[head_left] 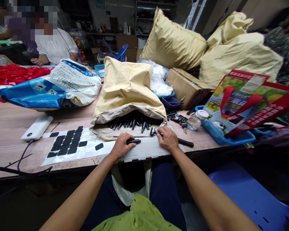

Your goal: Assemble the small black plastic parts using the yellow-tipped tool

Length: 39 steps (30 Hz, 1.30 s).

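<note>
My left hand (122, 146) is closed on a black pen-like part (134, 141) at the table's front edge. To the right, my right hand (168, 138) is wrapped round a small hammer (186, 142); its metal head shows left of my fingers and its black handle sticks out to the right. Both hands rest over a pale board (144, 151). Just behind them lies an open cream sack (127, 86), its mouth facing me, with several black pen-like parts (134, 124) inside.
Left are a sheet with black stickers (73, 141), a white power bank (37, 128) and a blue-white bag (45, 89). Right are a clear jar (197, 119), keys (184, 125) and a blue basket (216, 134) holding a colourful bag (245, 102). People sit at the back left.
</note>
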Tool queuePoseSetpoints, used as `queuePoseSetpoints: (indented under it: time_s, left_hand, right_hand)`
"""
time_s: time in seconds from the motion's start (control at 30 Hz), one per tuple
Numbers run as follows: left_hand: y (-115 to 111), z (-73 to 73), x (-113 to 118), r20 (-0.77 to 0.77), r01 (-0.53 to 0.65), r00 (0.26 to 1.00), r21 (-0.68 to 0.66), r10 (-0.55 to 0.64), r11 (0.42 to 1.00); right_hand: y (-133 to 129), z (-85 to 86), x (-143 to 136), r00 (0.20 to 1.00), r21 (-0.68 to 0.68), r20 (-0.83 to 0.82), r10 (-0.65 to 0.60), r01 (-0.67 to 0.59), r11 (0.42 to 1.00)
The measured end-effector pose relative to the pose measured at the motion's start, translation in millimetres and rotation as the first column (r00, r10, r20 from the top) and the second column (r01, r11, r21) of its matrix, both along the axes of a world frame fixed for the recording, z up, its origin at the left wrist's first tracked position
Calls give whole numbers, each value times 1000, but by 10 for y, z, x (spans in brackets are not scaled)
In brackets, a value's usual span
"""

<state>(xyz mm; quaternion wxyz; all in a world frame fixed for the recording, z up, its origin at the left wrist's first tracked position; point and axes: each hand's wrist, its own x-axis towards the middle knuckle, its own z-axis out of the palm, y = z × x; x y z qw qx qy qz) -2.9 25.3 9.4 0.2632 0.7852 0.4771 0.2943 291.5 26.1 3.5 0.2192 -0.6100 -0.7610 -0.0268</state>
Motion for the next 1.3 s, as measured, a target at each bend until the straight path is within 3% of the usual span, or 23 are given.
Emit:
queuePoseSetpoints:
  time_s: [0.73,1.17,1.3]
  left_hand:
    - [8,-156,12,0,-14,1000,123,14,992]
    - [13,-156,13,17,-49,999,82,48,995]
    - [42,-154,20,10,-67,998,21,67,998]
  right_hand:
    - [-2,-21,7,1000,16,-8,2,-2,1000]
    - [3,-24,65,998,42,33,54,-55,998]
    - [-43,87,-77,992,83,-69,104,-98,992]
